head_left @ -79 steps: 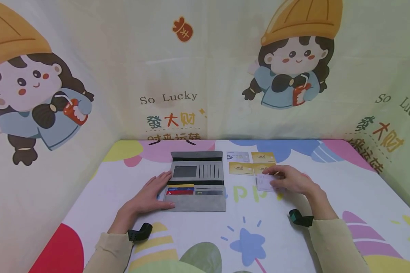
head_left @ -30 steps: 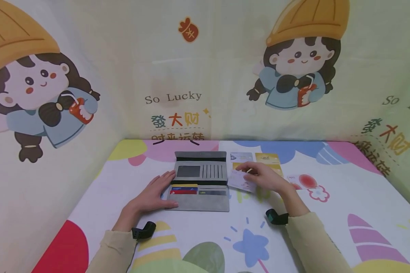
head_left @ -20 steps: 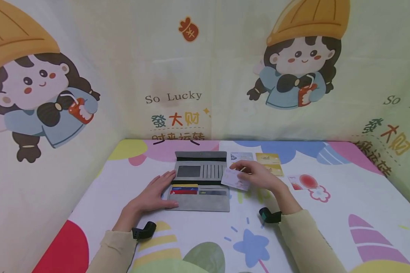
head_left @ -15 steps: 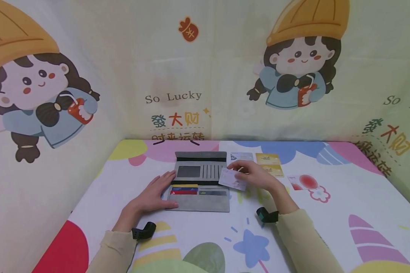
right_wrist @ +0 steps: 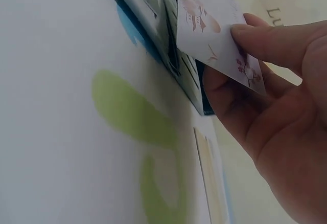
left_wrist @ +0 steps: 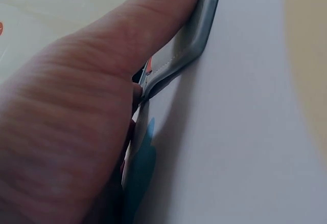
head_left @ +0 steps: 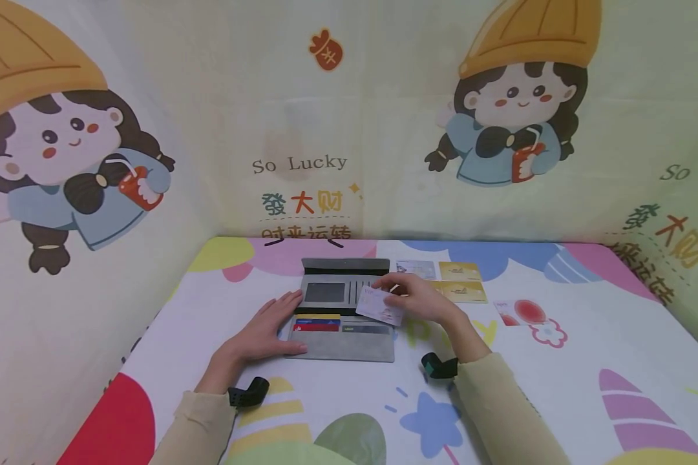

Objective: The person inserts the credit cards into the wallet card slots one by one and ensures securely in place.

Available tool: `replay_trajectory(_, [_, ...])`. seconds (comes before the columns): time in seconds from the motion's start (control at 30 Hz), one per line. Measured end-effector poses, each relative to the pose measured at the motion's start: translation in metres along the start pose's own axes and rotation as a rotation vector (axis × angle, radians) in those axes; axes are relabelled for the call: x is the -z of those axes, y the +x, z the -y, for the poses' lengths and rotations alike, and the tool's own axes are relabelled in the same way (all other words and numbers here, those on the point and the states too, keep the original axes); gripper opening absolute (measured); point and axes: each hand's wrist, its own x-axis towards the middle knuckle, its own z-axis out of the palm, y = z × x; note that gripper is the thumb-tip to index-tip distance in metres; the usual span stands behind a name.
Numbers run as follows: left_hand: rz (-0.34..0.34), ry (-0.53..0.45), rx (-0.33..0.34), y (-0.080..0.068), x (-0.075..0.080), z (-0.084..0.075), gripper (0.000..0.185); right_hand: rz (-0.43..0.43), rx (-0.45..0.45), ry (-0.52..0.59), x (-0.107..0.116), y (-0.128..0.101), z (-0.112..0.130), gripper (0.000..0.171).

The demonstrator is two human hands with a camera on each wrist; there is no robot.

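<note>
A person in pale long sleeves sits at a table (head_left: 558, 361) covered with a bright cartoon-print cloth, a grey wallet (head_left: 344, 309) lying opened flat in front of them. The left hand (head_left: 265, 329) lies flat with straight fingers pressing on the wallet's left edge, holding nothing; the left wrist view shows the thumb (left_wrist: 153, 19) laid along the grey edge. The right hand (head_left: 421, 301) pinches a pale patterned card (head_left: 379, 306) between thumb and fingers, the card tilted and held just above the wallet's right side, over its card slots. In the right wrist view the card (right_wrist: 217, 29) hangs close above the wallet (right_wrist: 168, 45), its corner near the slots, though whether it touches them cannot be told.

A yellow card (head_left: 318, 317) and a red card (head_left: 315, 327) already sit in the wallet's lower-left pockets. On the cloth just right of the wallet lie a pale card (head_left: 415, 268) and two gold cards (head_left: 462, 281), partly hidden behind the right hand. A small red and white card (head_left: 507, 313) lies farther right, well apart from the rest. Black straps (head_left: 247, 392) show at both wrists. Cartoon-printed panels (head_left: 326, 116) reading "So Lucky" wall in the table on three sides.
</note>
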Motion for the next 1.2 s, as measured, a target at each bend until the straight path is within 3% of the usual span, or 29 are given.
replay_trajectory(0.43, [0.004, 0.006, 0.006, 0.002, -0.003, 0.002, 0.108, -0.008, -0.052, 0.002, -0.016, 0.014, 0.007, 0.030])
replay_trajectory(1.2, [0.010, -0.003, 0.022, 0.000, 0.001, -0.004, 0.108, 0.007, -0.111, -0.024, -0.027, 0.016, 0.009, 0.030])
